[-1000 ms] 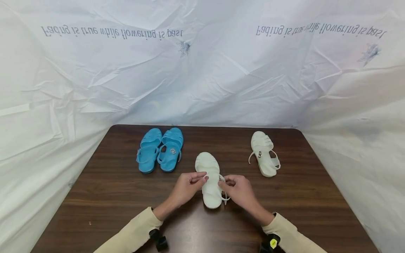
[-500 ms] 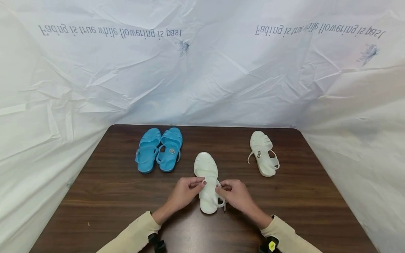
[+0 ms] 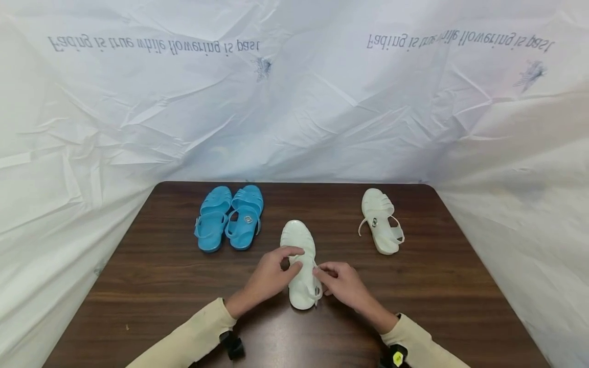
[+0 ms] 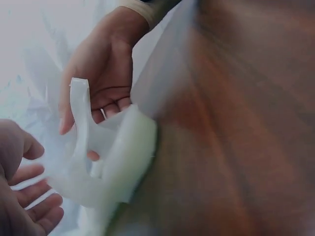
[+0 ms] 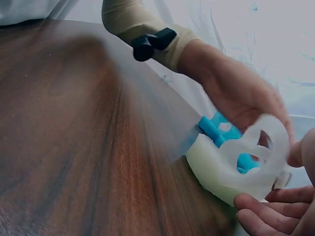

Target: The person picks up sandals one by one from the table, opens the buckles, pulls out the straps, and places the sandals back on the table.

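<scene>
We see a white sandal (image 3: 300, 266) lying toe-away near the front middle of the dark wooden counter (image 3: 152, 276), with both hands on it. Our left hand (image 3: 269, 276) curls its fingers over the sandal's left side at the mid straps, thumb and fingertips pinching there. Our right hand (image 3: 342, 283) pinches the thin ankle strap (image 3: 316, 294) on the sandal's right side, near the heel (the wrist views are blurred, yet they show the strap loop standing up between the two hands). A second white sandal (image 3: 379, 221) lies well apart, toward the back right. A pair of blue sandals (image 3: 230, 217) sits side by side at the back left. Crinkled white sheeting (image 3: 294, 112) surrounds the counter.
</scene>
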A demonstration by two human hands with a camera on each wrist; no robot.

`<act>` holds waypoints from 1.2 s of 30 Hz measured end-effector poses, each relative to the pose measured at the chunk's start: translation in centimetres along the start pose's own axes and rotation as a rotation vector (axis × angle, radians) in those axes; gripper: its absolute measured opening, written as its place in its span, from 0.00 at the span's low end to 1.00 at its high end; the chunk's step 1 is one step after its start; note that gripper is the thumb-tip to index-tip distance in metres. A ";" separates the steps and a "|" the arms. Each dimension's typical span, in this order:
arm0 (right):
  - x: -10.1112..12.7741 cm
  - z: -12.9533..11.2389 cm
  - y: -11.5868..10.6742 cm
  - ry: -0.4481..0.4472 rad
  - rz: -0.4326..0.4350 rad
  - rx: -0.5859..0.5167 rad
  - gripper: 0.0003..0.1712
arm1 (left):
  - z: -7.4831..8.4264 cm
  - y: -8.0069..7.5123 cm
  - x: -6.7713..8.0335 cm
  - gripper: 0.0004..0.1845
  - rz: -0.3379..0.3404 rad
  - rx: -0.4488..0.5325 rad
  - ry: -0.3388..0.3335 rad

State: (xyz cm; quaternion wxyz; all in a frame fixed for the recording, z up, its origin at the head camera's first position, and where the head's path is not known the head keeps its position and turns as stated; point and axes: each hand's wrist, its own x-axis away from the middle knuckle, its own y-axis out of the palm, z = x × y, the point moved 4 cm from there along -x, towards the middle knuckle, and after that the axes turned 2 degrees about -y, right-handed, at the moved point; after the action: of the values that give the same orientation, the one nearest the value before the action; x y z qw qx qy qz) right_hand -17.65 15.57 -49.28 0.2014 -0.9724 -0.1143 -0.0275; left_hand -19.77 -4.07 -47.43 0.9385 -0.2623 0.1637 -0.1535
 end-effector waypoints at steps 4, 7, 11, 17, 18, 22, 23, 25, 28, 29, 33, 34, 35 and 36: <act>0.2 0.2 -0.1 0.000 -0.017 -0.047 0.23 | 1.8 0.5 -1.1 0.13 -0.083 -0.098 0.141; 0.4 0.3 -0.1 -0.004 -0.024 -0.038 0.24 | 2.4 1.1 -1.8 0.14 -0.167 -0.151 0.201; 0.7 0.3 -0.1 -0.023 -0.025 -0.011 0.23 | 2.5 1.7 -2.7 0.19 -0.272 -0.179 0.225; 1.3 0.5 0.0 -0.055 -0.051 0.021 0.18 | 1.7 2.0 -3.8 0.21 -0.413 -0.215 0.204; 1.3 0.5 0.0 -0.058 -0.052 0.023 0.18 | 1.6 2.0 -3.9 0.21 -0.428 -0.216 0.197; 1.3 0.7 0.1 -0.071 -0.041 0.041 0.16 | 1.1 1.5 -4.0 0.20 -0.475 -0.220 0.161; 1.3 0.7 0.1 -0.078 -0.041 0.050 0.16 | 1.0 1.3 -4.0 0.20 -0.485 -0.219 0.154; 1.3 0.7 0.2 -0.090 -0.047 0.071 0.15 | 0.7 1.0 -3.9 0.19 -0.506 -0.224 0.148; 1.3 0.7 0.3 -0.111 -0.055 0.103 0.12 | 0.3 0.9 -3.8 0.18 -0.524 -0.230 0.167; 1.3 0.7 0.4 -0.121 -0.054 0.114 0.11 | 0.2 0.8 -3.7 0.17 -0.528 -0.226 0.176; 1.2 0.5 0.4 -0.146 -0.017 0.148 0.06 | -0.1 0.6 -3.6 0.15 -0.550 -0.188 0.192; 1.2 0.5 0.4 -0.156 -0.007 0.151 0.06 | -0.1 0.6 -3.6 0.15 -0.560 -0.177 0.191; 1.1 0.5 0.4 -0.160 0.004 0.158 0.05 | -0.2 0.5 -3.6 0.15 -0.572 -0.170 0.186; 1.1 0.5 0.4 -0.161 0.011 0.163 0.04 | -0.2 0.5 -3.6 0.15 -0.585 -0.166 0.182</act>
State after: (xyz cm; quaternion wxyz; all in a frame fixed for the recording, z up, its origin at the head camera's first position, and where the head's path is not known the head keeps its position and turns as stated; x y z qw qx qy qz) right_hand -16.47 15.61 -49.79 0.2700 -0.9525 -0.1267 0.0610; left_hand -23.01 -2.39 -47.10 0.8114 -0.3593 0.1770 -0.4258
